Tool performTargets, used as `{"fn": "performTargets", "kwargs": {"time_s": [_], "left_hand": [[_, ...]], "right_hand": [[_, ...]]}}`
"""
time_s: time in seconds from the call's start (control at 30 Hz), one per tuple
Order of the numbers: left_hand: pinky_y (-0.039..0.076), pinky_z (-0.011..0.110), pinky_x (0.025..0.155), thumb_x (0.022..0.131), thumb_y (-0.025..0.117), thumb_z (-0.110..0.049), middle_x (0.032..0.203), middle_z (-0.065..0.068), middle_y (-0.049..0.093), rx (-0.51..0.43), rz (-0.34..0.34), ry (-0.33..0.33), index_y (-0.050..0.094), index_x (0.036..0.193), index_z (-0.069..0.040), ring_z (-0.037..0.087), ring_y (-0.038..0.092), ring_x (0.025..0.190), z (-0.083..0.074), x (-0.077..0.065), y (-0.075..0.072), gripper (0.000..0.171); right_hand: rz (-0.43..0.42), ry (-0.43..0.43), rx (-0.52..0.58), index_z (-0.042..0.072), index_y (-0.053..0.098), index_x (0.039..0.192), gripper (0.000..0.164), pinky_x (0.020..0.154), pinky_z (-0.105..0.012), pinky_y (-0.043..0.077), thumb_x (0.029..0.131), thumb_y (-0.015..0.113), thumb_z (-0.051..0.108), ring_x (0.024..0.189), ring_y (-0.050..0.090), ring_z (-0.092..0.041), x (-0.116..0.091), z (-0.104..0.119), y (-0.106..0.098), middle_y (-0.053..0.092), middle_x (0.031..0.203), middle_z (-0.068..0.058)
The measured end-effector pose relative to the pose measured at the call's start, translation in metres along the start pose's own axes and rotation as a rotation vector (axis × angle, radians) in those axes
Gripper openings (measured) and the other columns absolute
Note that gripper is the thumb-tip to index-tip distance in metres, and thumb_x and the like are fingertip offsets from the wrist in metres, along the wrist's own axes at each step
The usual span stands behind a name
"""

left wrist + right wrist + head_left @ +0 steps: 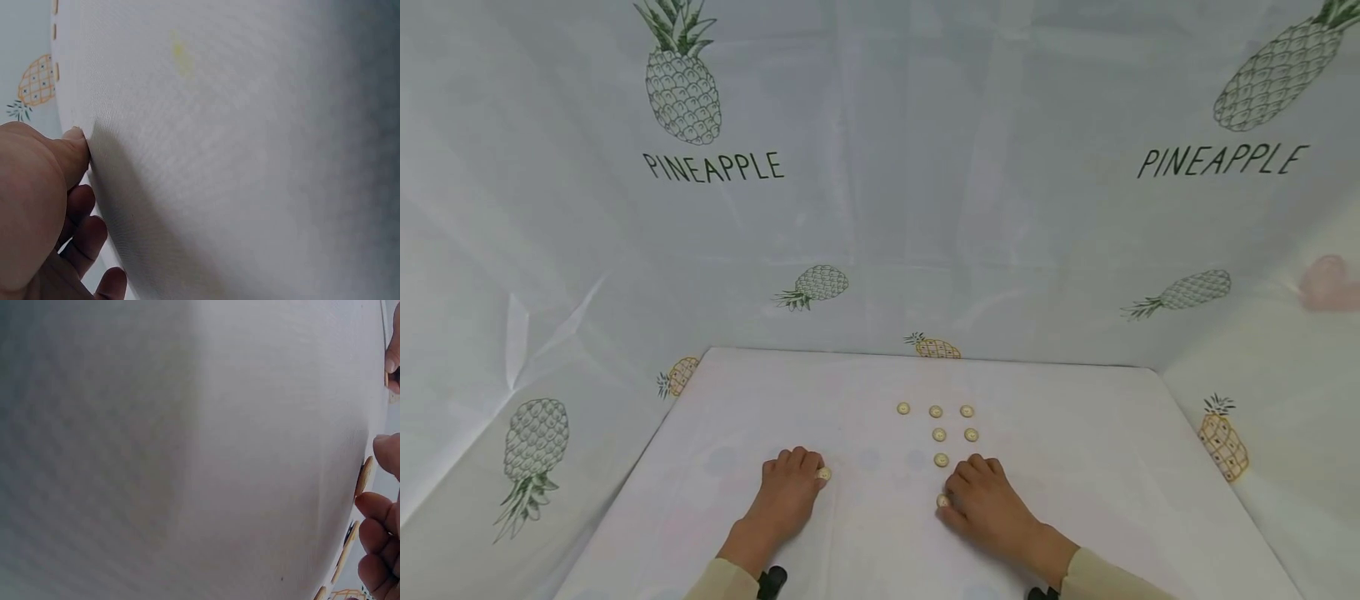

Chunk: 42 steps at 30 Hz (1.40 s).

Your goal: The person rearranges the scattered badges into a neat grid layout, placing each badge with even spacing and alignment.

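Note:
In the head view, my left hand (792,483) lies low over the white table, its thumb and forefinger pinching a small pale yellow wooden button (823,473). Farther right, my right hand (988,504) pinches another button (943,501) at the tabletop. The right wrist view shows that button (364,476) edge-on between the right thumb and forefinger, with the left hand (394,353) at the edge behind. From the left wrist, the thumb (75,150) presses down near the cloth and hides its button; the other fingers curl below it.
Beyond the right hand, several like buttons lie in short rows: a back row with a left button (903,408) and a right button (967,411), and a nearest button (942,460) just ahead of that hand. A pineapple-printed curtain (925,208) surrounds the white tabletop (1075,450).

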State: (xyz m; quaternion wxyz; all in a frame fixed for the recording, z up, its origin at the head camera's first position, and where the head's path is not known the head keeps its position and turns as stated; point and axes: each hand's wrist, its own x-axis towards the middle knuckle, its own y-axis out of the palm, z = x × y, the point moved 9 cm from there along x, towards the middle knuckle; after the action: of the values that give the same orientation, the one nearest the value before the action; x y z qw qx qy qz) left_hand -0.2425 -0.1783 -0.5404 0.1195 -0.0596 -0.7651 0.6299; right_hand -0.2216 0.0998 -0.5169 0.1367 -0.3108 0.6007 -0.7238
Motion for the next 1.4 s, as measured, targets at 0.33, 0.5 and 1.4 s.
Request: {"fn": "performTargets", "kwargs": {"time_s": [0.33, 0.5, 1.4], "left_hand": [[0.045, 0.053, 0.089, 0.101, 0.073, -0.025, 0.105, 0.002, 0.057, -0.016, -0.001, -0.005, 0.061, 0.114, -0.012, 0.023, 0.051, 0.097, 0.0013, 0.0002, 0.0000, 0.022], [0.044, 0.053, 0.089, 0.101, 0.073, -0.024, 0.103, 0.002, 0.056, -0.014, 0.000, -0.003, 0.061, 0.112, -0.012, 0.023, 0.051, 0.095, 0.0006, -0.0005, -0.0002, 0.021], [0.045, 0.052, 0.087, 0.100, 0.074, -0.024, 0.103, 0.002, 0.056, -0.013, -0.006, 0.002, 0.060, 0.112, -0.011, 0.022, 0.051, 0.094, -0.0020, -0.0010, -0.0030, 0.023]], "right_hand": [[-0.019, -0.026, -0.012, 0.021, 0.068, 0.090, 0.024, 0.087, -0.038, 0.040, 0.090, 0.083, 0.040, 0.090, 0.043, -0.011, 0.0017, 0.0037, 0.0014, 0.056, 0.089, 0.011], [-0.017, -0.037, 0.000, 0.022, 0.070, 0.092, 0.019, 0.086, -0.037, 0.040, 0.091, 0.083, 0.036, 0.091, 0.044, -0.011, 0.0030, 0.0066, 0.0017, 0.058, 0.092, 0.011], [0.016, 0.005, 0.026, 0.023, 0.071, 0.092, 0.023, 0.090, -0.041, 0.041, 0.089, 0.084, 0.042, 0.093, 0.043, -0.010, 0.0016, 0.0013, 0.0056, 0.060, 0.094, 0.011]]}}
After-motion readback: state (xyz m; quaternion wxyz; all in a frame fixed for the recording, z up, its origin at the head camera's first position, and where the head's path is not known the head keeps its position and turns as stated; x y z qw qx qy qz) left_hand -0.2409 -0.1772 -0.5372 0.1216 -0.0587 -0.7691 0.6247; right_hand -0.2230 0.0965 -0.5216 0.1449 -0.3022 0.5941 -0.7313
